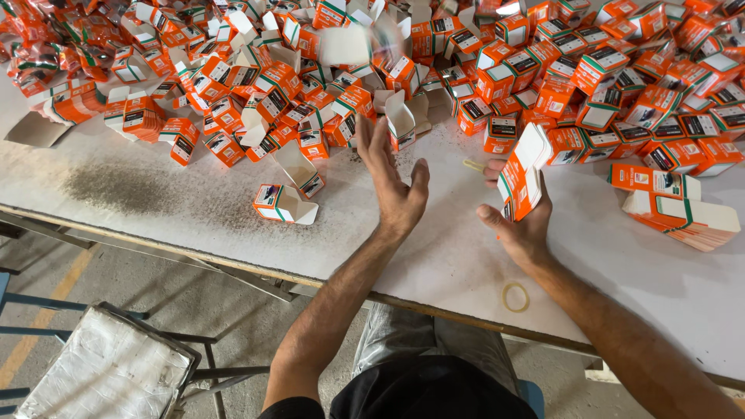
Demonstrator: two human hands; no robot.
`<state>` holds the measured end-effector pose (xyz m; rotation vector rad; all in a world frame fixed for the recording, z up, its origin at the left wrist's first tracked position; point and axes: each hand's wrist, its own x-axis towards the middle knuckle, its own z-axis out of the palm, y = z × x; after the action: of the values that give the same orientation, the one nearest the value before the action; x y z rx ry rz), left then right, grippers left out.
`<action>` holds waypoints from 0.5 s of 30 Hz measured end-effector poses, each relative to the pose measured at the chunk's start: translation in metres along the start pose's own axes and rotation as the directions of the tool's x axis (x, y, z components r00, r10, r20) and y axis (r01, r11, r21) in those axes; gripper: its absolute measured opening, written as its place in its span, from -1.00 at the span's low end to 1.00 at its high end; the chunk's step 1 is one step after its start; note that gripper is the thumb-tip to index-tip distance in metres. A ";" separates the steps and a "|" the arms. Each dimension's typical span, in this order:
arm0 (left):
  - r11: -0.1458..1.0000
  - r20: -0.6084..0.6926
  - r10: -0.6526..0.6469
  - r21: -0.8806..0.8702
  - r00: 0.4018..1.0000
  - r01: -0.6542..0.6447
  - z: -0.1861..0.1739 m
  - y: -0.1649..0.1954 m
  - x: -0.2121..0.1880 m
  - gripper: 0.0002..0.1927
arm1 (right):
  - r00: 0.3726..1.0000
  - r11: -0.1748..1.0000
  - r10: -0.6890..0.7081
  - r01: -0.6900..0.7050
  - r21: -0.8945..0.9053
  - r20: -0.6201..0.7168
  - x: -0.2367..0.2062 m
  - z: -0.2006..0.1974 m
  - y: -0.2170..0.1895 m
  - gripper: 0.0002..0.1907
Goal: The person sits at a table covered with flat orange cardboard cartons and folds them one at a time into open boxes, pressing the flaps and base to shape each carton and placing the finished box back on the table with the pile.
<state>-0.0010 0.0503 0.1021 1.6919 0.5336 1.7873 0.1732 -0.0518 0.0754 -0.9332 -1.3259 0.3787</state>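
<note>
Gripping a slim stack of flattened orange cardboard cartons point(521, 180) in the right hand point(518, 226), fingers curled round the glossy card above the pale, dusty tabletop point(434, 256). Spreading the left hand point(394, 185) wide open, holding nothing, beside it. Lying nearby: a thin rubber band point(515, 297), heaped folded boxes point(543, 70).

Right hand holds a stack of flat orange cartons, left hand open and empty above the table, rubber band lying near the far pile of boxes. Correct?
One thing is off: the rubber band lies near the table's front edge, beside the right forearm, not by the pile of boxes. The head view shows this. The right hand does hold flat orange cartons, and the left hand is open and empty.
</note>
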 end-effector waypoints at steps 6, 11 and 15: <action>0.968 0.204 0.085 0.215 0.975 -0.129 0.009 0.008 -0.010 -0.38 | 0.972 0.945 0.190 -0.219 0.244 0.139 -0.005 -0.002 0.008 -0.11; 0.979 0.395 0.073 0.147 0.916 -0.142 0.013 0.010 -0.019 -0.44 | 0.945 0.924 0.195 -0.267 0.275 0.262 -0.017 -0.013 0.036 -0.08; 0.957 0.482 0.116 0.181 0.868 -0.228 0.015 0.008 -0.022 -0.49 | 0.904 0.920 0.351 -0.382 0.090 0.246 -0.024 -0.023 0.058 -0.18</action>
<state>0.0124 0.0278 0.0924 2.3108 0.3939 1.3871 0.2038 -0.0430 0.0167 -1.0479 -1.3060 0.8805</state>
